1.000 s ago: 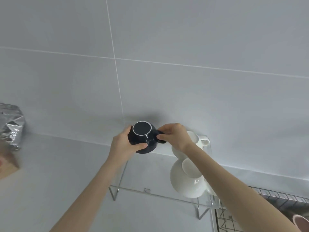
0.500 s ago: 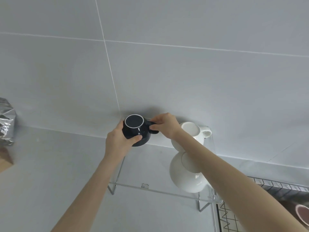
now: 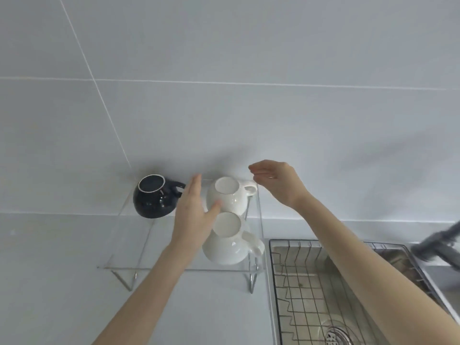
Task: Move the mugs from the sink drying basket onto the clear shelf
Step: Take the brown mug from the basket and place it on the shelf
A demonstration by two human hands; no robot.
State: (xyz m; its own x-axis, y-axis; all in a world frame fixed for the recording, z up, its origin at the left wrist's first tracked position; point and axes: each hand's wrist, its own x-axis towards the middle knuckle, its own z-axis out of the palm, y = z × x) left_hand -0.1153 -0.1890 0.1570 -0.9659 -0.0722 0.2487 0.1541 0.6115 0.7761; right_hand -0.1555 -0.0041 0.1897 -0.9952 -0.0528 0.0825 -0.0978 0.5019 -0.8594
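A dark navy mug point(image 3: 153, 199) stands upside down at the back left of the clear shelf point(image 3: 129, 255), its handle pointing right. Two white mugs sit upside down on the shelf's right side, one at the back point(image 3: 230, 195) and one in front point(image 3: 229, 241). My left hand point(image 3: 196, 215) hovers open between the navy mug and the white mugs, partly covering them. My right hand point(image 3: 276, 181) is open above the shelf's back right corner, holding nothing. The wire drying basket point(image 3: 306, 290) lies in the sink at the right; no mug shows in its visible part.
A grey tiled wall point(image 3: 224, 108) rises right behind the shelf. The pale countertop point(image 3: 49, 270) spreads to the left and front. The sink drain point(image 3: 338, 336) shows at the bottom right, and a grey faucet point(image 3: 438, 245) juts in from the right edge.
Both hands have let go of the navy mug, which now stands on the shelf's back left. The hands have drawn back and opened; the view has shifted right, showing the sink basket.
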